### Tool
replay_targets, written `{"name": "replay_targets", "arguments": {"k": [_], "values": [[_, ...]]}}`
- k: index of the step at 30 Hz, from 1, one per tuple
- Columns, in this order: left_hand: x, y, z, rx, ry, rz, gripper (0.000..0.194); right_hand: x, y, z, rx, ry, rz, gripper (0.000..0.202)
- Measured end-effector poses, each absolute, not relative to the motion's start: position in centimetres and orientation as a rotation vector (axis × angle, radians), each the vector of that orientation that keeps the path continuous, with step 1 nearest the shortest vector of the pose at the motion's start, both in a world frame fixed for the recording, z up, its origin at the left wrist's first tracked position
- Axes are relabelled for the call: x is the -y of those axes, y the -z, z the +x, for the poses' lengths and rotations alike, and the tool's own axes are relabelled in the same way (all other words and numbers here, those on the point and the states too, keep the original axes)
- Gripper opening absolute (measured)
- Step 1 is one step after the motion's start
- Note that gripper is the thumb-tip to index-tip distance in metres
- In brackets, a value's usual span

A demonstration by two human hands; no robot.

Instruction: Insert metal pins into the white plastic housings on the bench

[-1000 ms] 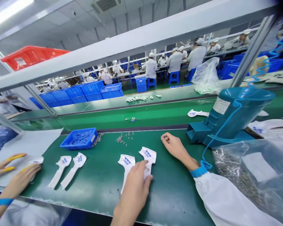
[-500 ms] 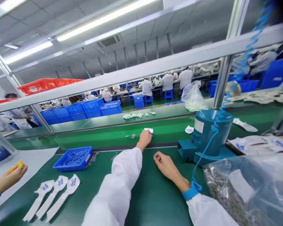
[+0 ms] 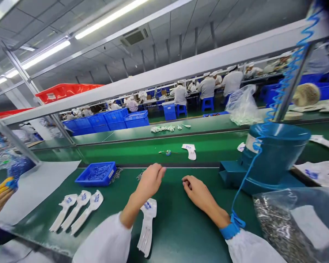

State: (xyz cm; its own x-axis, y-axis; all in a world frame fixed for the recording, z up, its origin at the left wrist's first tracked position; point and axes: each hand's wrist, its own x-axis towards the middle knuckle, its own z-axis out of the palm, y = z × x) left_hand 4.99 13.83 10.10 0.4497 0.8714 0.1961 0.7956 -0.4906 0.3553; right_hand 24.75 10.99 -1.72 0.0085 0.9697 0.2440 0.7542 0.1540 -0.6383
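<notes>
My left hand is above the green workbench with its fingers loosely extended and nothing visible in it. Below its wrist lies a white plastic handle-shaped shell with blue marks, partly covered by the forearm. My right hand rests on the bench, fingers curled inward; whatever they may hold is hidden. On the green conveyor belt beyond the hands lies a white curved shell piece. Beside it sits a small round part with wires.
Left are a blue tray of small blue parts, scattered screws and three white shells. Right stand a teal machine with a coiled blue hose and a bag of screws. A co-worker's hand holds something yellow.
My left hand has let go of the white piece on the belt and drawn back toward me. The shell under its wrist now shows. My right hand stays curled on the bench.
</notes>
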Motion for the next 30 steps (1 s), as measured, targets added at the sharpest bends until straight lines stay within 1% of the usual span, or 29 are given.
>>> {"name": "replay_targets", "arguments": {"k": [2, 5, 8, 11, 17, 20, 22, 24, 27, 30], "values": [[-9.1, -8.9, 0.4, -1.484, -0.577, 2.429, 0.036, -11.1, 2.0, 23.6, 1.877, -0.398, -1.594, 0.034], [-3.3, -5.1, -4.4, -1.580, -0.838, 2.173, 0.028, -11.7, 2.0, 21.5, 2.033, -0.350, -1.555, 0.042], [-0.3, -1.1, -5.6, -1.679, -0.982, 2.042, 0.029, -13.2, 1.2, 18.9, 2.185, -0.338, -1.546, 0.046], [0.7, 1.0, -4.4, -1.660, -1.090, 2.031, 0.028, -15.1, 0.2, 16.3, 2.320, -0.308, -1.538, 0.041], [1.0, 1.9, -2.5, -1.701, -1.137, 2.062, 0.027, -17.4, -0.6, 14.3, 2.340, -0.250, -1.633, 0.025], [1.1, 1.9, -2.5, -1.724, -1.117, 2.076, 0.027, -17.3, -0.6, 14.9, 2.322, -0.229, -1.660, 0.025], [1.2, 1.9, -2.6, -1.725, -1.113, 2.089, 0.025, -17.3, -0.6, 15.0, 2.328, -0.222, -1.656, 0.027], [1.3, 1.8, -2.7, -1.700, -1.106, 2.114, 0.023, -17.3, -0.8, 14.9, 2.343, -0.234, -1.658, 0.024], [1.3, 1.7, -3.2, -1.599, -1.083, 2.221, 0.022, -17.2, -1.2, 14.8, 2.342, -0.264, -1.704, 0.021], [1.2, 1.2, -3.6, -1.453, -1.023, 2.391, 0.025, -16.2, -1.5, 15.6, 2.324, -0.275, -1.750, 0.020]]}}
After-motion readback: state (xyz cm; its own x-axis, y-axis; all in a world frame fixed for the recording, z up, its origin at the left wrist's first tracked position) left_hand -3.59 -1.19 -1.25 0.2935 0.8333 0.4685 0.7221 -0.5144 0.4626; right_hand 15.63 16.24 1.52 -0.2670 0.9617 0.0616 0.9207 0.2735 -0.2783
